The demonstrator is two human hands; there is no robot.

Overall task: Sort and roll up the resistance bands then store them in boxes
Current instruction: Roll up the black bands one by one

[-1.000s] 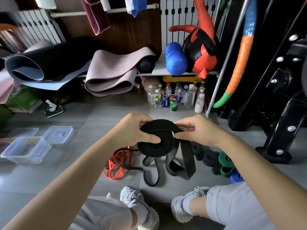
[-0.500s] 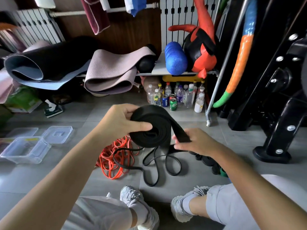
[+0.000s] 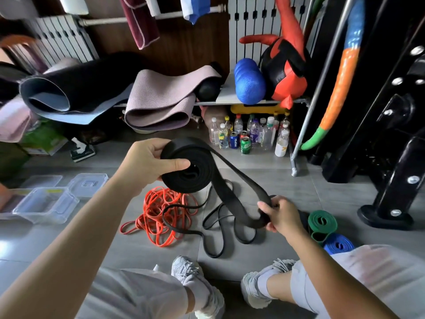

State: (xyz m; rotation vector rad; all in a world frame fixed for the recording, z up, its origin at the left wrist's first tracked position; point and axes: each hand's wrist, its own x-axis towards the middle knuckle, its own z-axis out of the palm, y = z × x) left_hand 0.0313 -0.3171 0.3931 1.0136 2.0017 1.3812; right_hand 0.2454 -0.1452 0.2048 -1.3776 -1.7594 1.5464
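**Wide black band [image 3: 195,180] partly coiled**

The band was a thick coil held above the floor, its loose tail [image 3: 232,203] running down and right. The left hand [image 3: 147,162] gripped the coil, thumb across its face, fingers over the top edge. The right hand [image 3: 280,215], lower and well apart, pinched the tail's looped end. Below, on the grey tiled floor [image 3: 276,180], lay tangled orange bands [image 3: 158,210] and thin black bands [image 3: 213,256]. 1 green roll [image 3: 322,221] and 1 blue roll [image 3: 338,245] sat beside the right wrist. Clear plastic boxes [image 3: 46,204] stood far left.
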